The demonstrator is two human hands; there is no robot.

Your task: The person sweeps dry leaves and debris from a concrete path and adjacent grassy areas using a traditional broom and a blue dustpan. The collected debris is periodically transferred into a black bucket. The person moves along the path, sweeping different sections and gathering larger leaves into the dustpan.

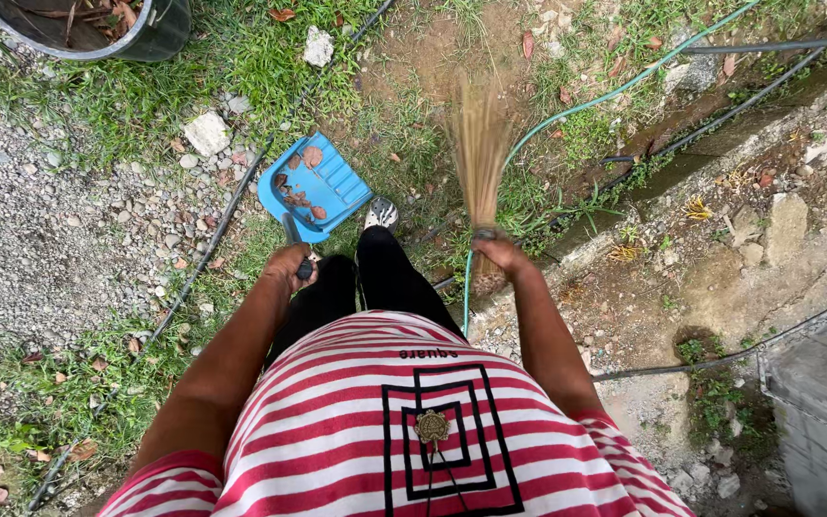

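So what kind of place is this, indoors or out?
Outdoors, most likely a home yard or garden: patchy grass with fallen leaves, a gravel strip, and a green hose running across the dirt beside a concrete edge.

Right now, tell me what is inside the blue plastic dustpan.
Brown dry leaves lie in the blue plastic dustpan, mostly along its left side. Its handle end is covered by the left hand.

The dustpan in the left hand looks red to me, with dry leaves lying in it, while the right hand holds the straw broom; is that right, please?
Not quite: the dustpan is blue, not red, as the head view shows. The rest stands: the left hand holds it by its handle, dry leaves lie in it, and the right hand holds the straw broom.
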